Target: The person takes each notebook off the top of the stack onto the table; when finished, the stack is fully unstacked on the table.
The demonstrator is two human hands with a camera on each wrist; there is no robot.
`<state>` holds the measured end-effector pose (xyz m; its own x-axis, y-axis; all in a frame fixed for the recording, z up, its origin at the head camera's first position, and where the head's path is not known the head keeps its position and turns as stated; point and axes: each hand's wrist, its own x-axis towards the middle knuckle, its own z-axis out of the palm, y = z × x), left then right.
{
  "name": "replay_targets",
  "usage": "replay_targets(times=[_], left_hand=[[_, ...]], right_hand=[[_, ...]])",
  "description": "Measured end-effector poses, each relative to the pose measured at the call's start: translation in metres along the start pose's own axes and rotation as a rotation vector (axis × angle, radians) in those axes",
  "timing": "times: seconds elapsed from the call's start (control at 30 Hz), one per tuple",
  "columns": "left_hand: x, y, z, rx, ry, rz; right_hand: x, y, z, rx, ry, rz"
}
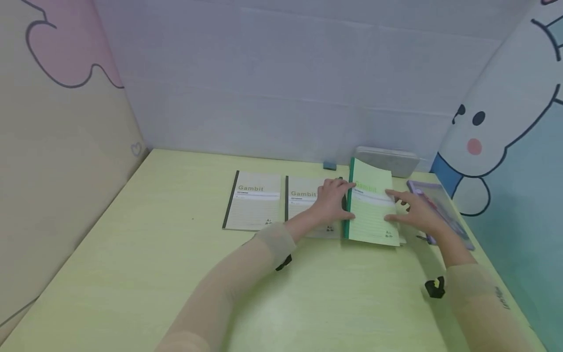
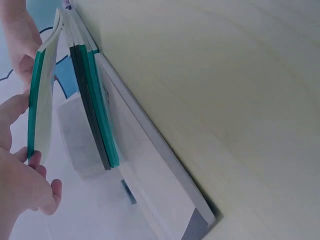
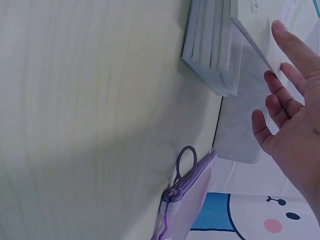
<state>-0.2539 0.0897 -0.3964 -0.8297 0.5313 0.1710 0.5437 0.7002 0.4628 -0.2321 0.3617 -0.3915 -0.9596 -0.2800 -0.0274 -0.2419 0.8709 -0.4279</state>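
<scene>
A notebook with a green spine and pale green cover (image 1: 371, 222) is held raised and tilted between both hands. My left hand (image 1: 326, 201) pinches its spine edge, thumb low and fingers higher up. On the opposite edge, my right hand (image 1: 415, 211) grips with the thumb on the cover and fingers behind. Below it, a stack of notebooks (image 2: 95, 107) shows black and green spines in the left wrist view. Two grey notebooks with black spines lie to the left: one farther off (image 1: 251, 210), the other (image 1: 301, 185) partly hidden by my left hand.
Behind the raised notebook, a grey case (image 1: 389, 160) stands by the back wall, with a small blue block (image 1: 329, 166) left of it. A purple-edged zip pouch (image 1: 444, 208) lies along the table's right edge, its ring pull (image 3: 187, 162) sticking up.
</scene>
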Motion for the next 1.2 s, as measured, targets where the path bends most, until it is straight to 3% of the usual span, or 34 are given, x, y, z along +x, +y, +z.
replay_targets(times=[0.33,0.67,1.2], left_hand=[[-0.003,-0.005,-0.025,-0.03,0.032,-0.044],[-0.008,-0.021,-0.054,-0.081,0.036,-0.09],[-0.032,-0.067,-0.103,-0.112,0.044,-0.141]], right_hand=[[0.008,-0.028,-0.016,-0.014,-0.004,0.003],[0.023,-0.057,-0.025,-0.016,0.02,-0.047],[0.06,-0.114,-0.026,-0.025,0.036,-0.18]])
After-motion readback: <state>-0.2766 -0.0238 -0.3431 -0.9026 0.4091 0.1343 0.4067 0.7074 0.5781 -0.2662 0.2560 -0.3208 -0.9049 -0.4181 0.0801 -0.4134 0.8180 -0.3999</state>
